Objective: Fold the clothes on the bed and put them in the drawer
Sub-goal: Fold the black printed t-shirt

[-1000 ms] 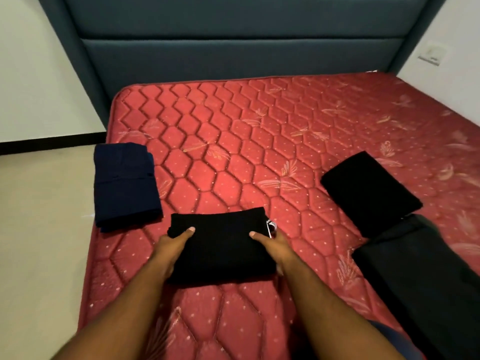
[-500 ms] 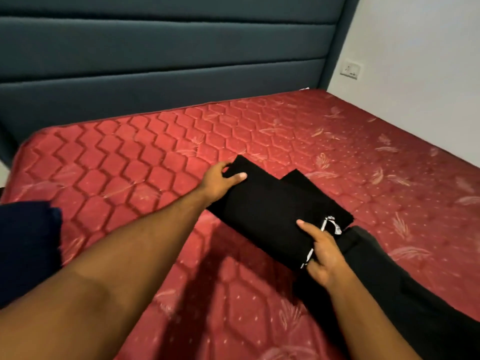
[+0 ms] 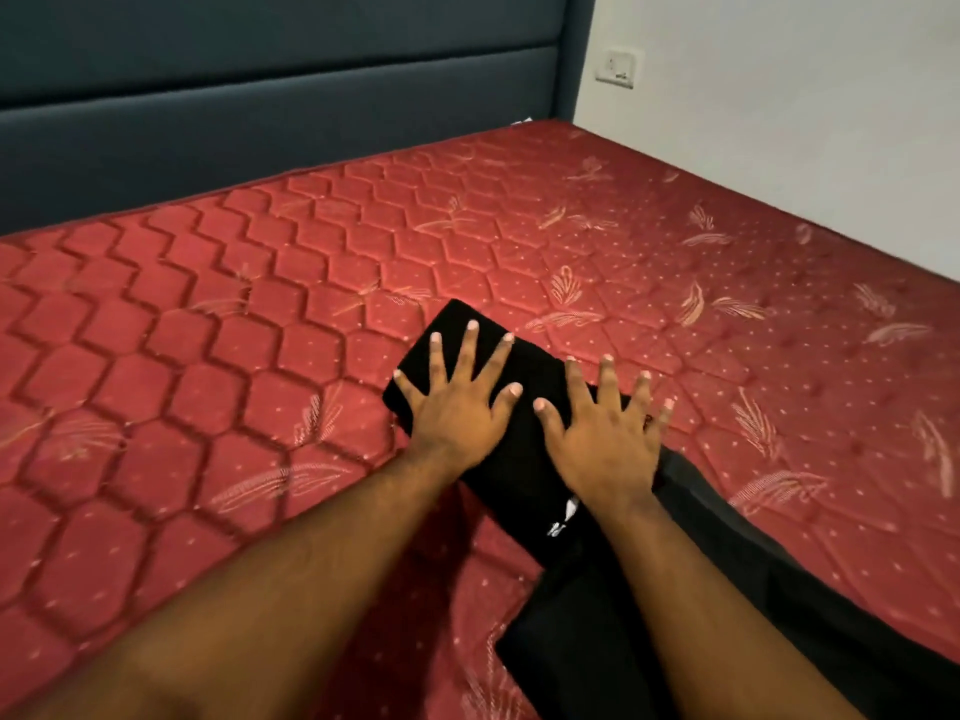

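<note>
A folded black garment (image 3: 524,459) lies on the red quilted mattress (image 3: 260,324), stacked on another folded black piece that it hides. My left hand (image 3: 457,402) presses flat on its left half, fingers spread. My right hand (image 3: 605,433) presses flat on its right half, fingers spread too. A small white tag (image 3: 563,517) shows at the garment's near edge. A larger dark garment (image 3: 675,615) lies unfolded just in front, running to the lower right.
A dark blue padded headboard (image 3: 260,96) stands at the back. A white wall with a switch plate (image 3: 615,67) lies to the right. The drawer is out of view.
Both hands carried the folded black garment to the right, set it on the other folded black piece, let go of its edges and now press flat on top.
</note>
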